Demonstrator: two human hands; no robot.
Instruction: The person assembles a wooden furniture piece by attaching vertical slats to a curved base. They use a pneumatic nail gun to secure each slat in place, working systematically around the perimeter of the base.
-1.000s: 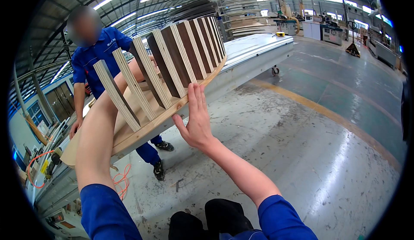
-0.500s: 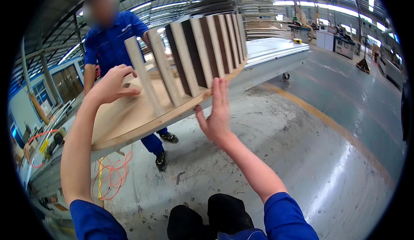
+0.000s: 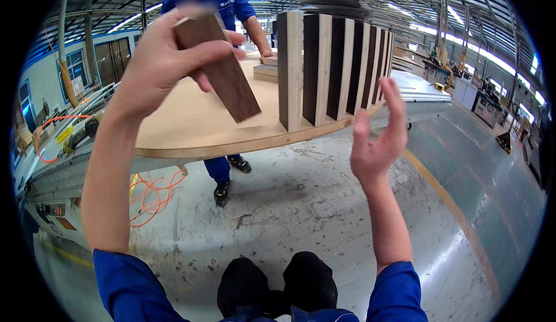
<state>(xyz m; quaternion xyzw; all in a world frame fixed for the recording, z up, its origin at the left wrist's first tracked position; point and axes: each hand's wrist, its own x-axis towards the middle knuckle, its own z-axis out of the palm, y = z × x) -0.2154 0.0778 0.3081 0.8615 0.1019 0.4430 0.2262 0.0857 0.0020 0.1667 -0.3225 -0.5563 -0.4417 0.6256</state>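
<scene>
My left hand (image 3: pixel 159 61) is raised over the left part of a round wooden board (image 3: pixel 168 131), gripping a short wooden slat (image 3: pixel 223 76) between thumb and fingers. The slat tilts, its dark brown broad face toward me, clear of the row. Along the board's rim at right stand several upright slats (image 3: pixel 295 70), pale plywood edges alternating with dark faces. Beside the right part of this row is my right hand (image 3: pixel 379 139), empty with fingers apart; whether its fingertips touch a slat cannot be told. A few flat wooden pieces (image 3: pixel 267 70) lie stacked behind the nearest slat.
Across the board, a person in blue (image 3: pixel 231 6) rests a hand near the flat pieces. Tools and an orange hose (image 3: pixel 43 131) lie on the left bench; a coiled orange cord (image 3: pixel 156 197) is on the floor. A metal-topped table (image 3: pixel 423 87) extends to the right.
My left hand, empty before, now holds a slat up off the board. My right hand has left the board's rim and moved right along the row. The view has shifted.
</scene>
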